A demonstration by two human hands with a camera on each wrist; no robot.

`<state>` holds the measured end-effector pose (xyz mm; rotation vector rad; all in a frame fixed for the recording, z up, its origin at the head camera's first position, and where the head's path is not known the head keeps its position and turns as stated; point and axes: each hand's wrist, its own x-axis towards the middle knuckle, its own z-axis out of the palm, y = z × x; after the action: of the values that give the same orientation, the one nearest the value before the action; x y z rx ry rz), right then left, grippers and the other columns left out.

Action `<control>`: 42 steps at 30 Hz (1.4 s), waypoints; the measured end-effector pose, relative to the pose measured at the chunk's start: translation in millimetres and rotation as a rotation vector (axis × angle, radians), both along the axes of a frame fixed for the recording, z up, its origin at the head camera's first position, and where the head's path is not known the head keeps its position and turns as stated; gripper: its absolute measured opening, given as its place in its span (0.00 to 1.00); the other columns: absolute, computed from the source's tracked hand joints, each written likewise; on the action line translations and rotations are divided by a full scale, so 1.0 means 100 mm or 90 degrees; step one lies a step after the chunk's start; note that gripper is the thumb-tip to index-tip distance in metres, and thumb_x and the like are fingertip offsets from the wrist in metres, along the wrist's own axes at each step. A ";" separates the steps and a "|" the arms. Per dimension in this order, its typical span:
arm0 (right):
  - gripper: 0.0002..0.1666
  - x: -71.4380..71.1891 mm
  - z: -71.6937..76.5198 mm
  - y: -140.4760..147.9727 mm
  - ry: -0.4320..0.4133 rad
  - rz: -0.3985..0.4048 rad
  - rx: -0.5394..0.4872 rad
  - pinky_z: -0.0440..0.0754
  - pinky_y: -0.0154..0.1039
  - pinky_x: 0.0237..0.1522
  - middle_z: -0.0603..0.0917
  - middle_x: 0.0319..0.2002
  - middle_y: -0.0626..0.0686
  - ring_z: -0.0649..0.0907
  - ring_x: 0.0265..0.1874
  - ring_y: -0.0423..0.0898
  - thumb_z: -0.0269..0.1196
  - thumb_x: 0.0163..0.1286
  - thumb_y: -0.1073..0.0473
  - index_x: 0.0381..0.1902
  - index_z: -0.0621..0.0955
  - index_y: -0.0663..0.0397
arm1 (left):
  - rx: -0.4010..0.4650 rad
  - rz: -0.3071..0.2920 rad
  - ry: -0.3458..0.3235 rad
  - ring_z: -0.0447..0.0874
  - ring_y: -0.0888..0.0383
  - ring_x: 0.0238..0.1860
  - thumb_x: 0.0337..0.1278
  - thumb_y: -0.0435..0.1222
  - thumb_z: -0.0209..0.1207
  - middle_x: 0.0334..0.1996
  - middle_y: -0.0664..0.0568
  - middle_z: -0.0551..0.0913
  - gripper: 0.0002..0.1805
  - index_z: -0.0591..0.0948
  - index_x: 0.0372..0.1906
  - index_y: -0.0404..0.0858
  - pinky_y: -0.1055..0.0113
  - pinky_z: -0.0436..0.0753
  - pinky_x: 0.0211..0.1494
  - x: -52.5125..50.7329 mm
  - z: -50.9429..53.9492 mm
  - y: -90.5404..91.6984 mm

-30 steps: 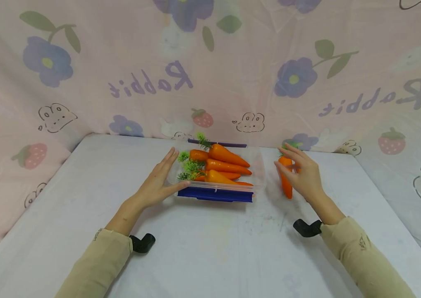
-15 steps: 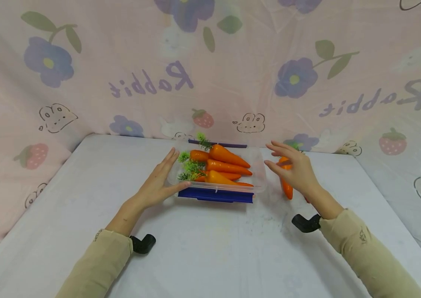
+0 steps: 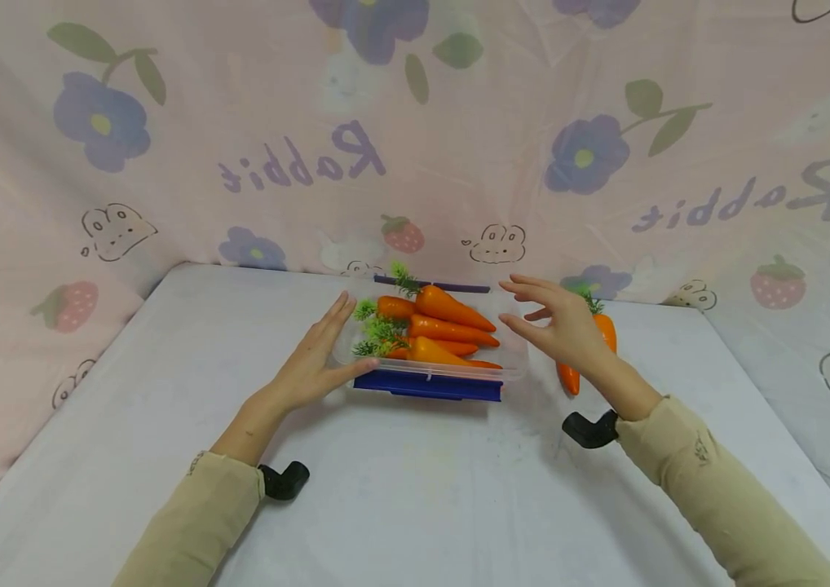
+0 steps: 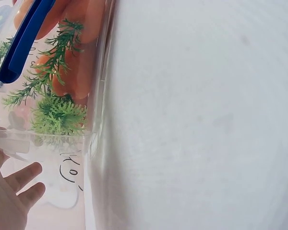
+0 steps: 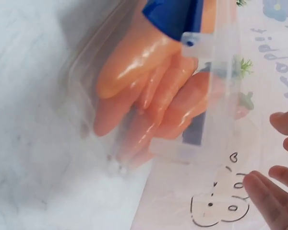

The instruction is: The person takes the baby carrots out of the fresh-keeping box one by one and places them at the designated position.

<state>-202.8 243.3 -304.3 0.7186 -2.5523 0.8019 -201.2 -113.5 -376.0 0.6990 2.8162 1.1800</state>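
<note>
A clear plastic box with blue latches (image 3: 426, 385) holds several orange toy carrots (image 3: 452, 329) with green tops. My left hand (image 3: 312, 363) rests against the box's left side, fingers spread; in the left wrist view that hand (image 4: 12, 196) is at the box's end, beside the green tops (image 4: 60, 115). With fingers apart and nothing between them, my right hand (image 3: 569, 330) is at the box's right end; whether it touches the rim cannot be told. The right wrist view shows its fingers (image 5: 266, 196) near the box and carrot tips (image 5: 129, 115).
Right of the box, partly behind my right hand and wrist, orange carrots (image 3: 605, 330) lie on the white table (image 3: 415, 489). A patterned cloth (image 3: 444, 179) hangs behind the table. Black wrist mounts (image 3: 286, 481) stick out near both sleeves.
My right hand has moved left, from over the carrots on the table to the box's right end, uncovering one carrot more. The left hand and the box have stayed in place.
</note>
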 end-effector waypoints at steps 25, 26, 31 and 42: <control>0.29 -0.17 0.09 -0.23 -0.129 0.031 0.100 0.85 0.47 0.42 0.74 0.65 0.59 0.81 0.52 0.56 0.68 0.62 0.56 0.61 0.77 0.56 | 0.007 -0.002 0.005 0.42 0.42 0.76 0.58 0.60 0.57 0.77 0.64 0.34 0.50 0.41 0.77 0.57 0.34 0.51 0.70 -0.01 0.00 0.00; 0.29 -0.19 0.09 -0.24 -0.137 0.035 0.104 0.85 0.47 0.43 0.73 0.65 0.59 0.81 0.52 0.56 0.68 0.62 0.57 0.61 0.77 0.56 | 0.007 -0.002 0.004 0.42 0.42 0.76 0.58 0.60 0.57 0.77 0.64 0.34 0.50 0.41 0.77 0.57 0.34 0.51 0.70 -0.01 0.00 0.00; 0.28 -0.26 0.08 -0.29 -0.164 0.049 0.125 0.85 0.46 0.43 0.74 0.65 0.58 0.80 0.53 0.56 0.68 0.62 0.55 0.60 0.78 0.55 | 0.002 -0.002 0.005 0.42 0.43 0.76 0.58 0.60 0.56 0.77 0.62 0.34 0.50 0.40 0.77 0.58 0.35 0.51 0.71 -0.01 0.00 0.00; 0.28 -0.38 0.08 -0.39 -0.219 0.064 0.162 0.83 0.50 0.49 0.74 0.64 0.61 0.79 0.56 0.57 0.68 0.62 0.53 0.59 0.79 0.56 | 0.009 -0.007 0.006 0.42 0.43 0.76 0.58 0.60 0.57 0.77 0.64 0.33 0.50 0.40 0.77 0.58 0.35 0.50 0.71 -0.01 0.00 0.00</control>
<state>-241.2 204.1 -296.4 0.8547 -2.9869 0.6878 -202.1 -113.4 -375.5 0.7219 2.8102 1.1998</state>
